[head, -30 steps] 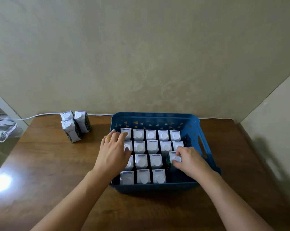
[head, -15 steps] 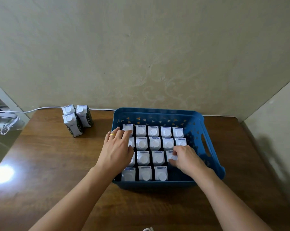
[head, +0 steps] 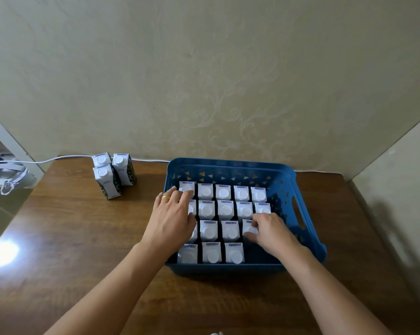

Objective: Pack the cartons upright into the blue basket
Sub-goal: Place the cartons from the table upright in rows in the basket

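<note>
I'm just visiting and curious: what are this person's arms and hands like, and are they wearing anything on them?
Both forearms are bare, with no sleeves, gloves or watch in view. The left hand wears a plain gold ring on one of its fingers. The right hand shows no jewellery.

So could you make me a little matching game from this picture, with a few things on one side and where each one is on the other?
Things:
1. left hand
2. right hand
3. three spare cartons
4. white cable

Places:
A. standing on the table left of the blue basket
B. resting on the cartons in the basket's left column
C. along the table's back edge by the wall
D. gripping a carton in the third row

Pairs: 1-B, 2-D, 3-A, 4-C
</note>
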